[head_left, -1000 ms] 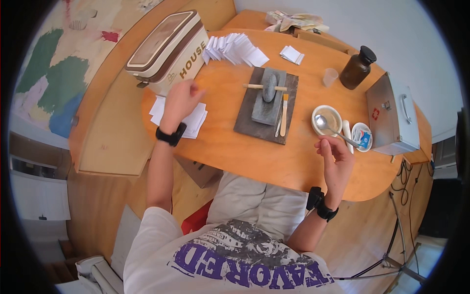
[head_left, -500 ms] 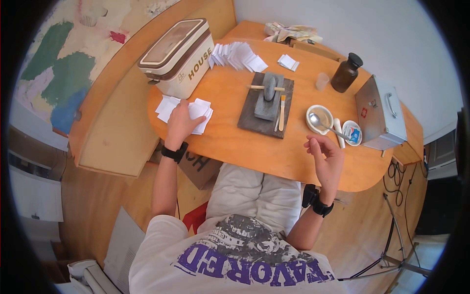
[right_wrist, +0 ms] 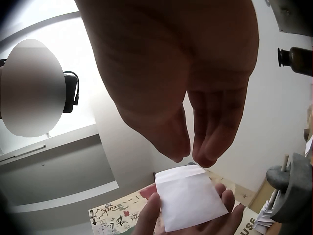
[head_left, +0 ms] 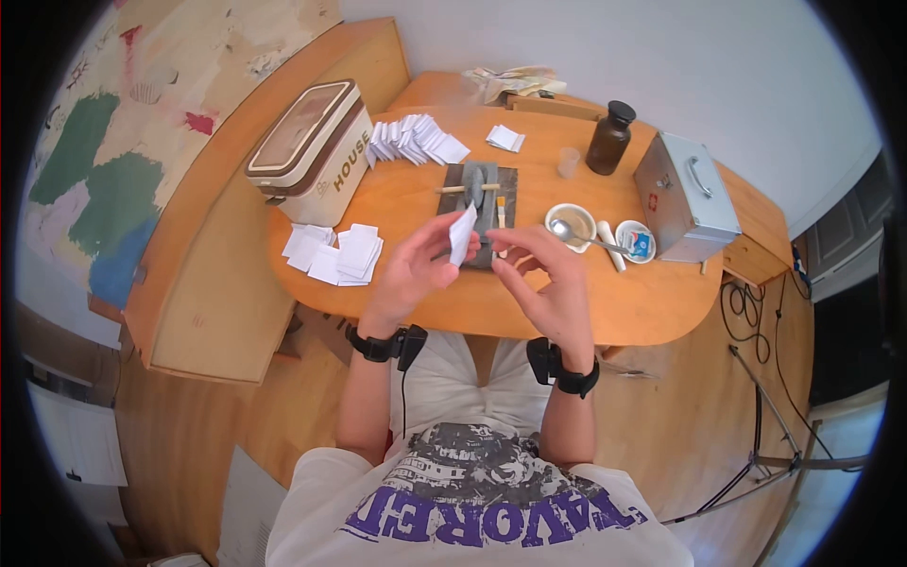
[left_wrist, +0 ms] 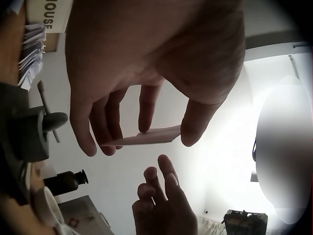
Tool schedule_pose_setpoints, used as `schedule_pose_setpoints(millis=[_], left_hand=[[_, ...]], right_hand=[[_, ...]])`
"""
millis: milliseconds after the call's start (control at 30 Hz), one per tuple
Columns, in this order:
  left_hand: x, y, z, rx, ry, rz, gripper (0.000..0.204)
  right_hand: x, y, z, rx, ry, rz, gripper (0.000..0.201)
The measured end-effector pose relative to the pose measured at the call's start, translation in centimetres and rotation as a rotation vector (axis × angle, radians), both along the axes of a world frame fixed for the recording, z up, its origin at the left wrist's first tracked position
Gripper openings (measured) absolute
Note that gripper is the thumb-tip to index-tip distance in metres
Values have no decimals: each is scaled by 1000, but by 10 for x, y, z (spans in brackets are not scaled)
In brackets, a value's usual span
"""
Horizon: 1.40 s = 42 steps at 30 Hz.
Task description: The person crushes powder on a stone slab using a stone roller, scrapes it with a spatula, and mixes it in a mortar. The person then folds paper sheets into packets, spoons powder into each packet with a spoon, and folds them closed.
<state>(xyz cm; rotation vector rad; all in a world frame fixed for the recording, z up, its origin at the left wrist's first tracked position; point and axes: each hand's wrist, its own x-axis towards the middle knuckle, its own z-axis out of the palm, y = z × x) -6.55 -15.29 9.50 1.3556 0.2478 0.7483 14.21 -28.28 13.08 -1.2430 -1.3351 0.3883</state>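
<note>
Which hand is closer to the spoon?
The right hand. It is on the near side of the spoon, a bit to its left. The left hand is farther left, holding the white paper.

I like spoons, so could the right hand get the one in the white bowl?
Probably yes. The right hand looks empty and near the spoon, whose handle sticks out over the white bowl's edge. Nothing seems to lie on top.
</note>
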Motion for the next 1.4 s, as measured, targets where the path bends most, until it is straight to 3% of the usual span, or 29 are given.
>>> schedule_pose_setpoints(millis=[67,167,200,267,400,467,500,567,600,667,700,767,867,967,1200,1400], left_hand=[[20,-11,-1,6,-9,17,80],[44,-21,-3,523,154,353,79],[49,-26,-2,520,151,343,79],[58,-34,1,681,218,514,74],[66,-37,4,642,255,560,70],[61,-23,-2,310,288,270,64],[56,-14,-3,303,288,273,64],[49,3,1,277,363,-32,51],[49,5,3,271,360,-26,51],[49,6,7,98,211,-161,43],[49,8,4,88,210,-157,43],[48,13,-1,129,248,-195,33],[48,18,0,180,365,-148,33],[52,22,-7,139,317,-125,31],[54,24,0,92,298,-18,28],[59,28,9,189,436,1,28]], right_hand=[[-1,0,7,27,20,-22,25],[7,-6,5,-109,92,-100,25],[10,-7,1,-112,92,-111,25],[18,-6,-12,-180,41,-159,24],[30,0,-22,-86,103,-170,20],[38,2,-17,-101,11,-93,17],[40,2,-14,-107,10,-90,17],[42,4,-7,-127,-84,16,15],[41,7,-6,-131,-87,22,15],[38,12,-4,-163,79,126,13],[38,15,-3,-172,78,130,13],[40,21,-2,-62,-170,53,12],[33,28,5,-35,-196,-54,12],[26,35,10,62,-254,-147,17],[27,46,5,94,-396,-135,26],[33,53,0,96,-418,-162,26]])
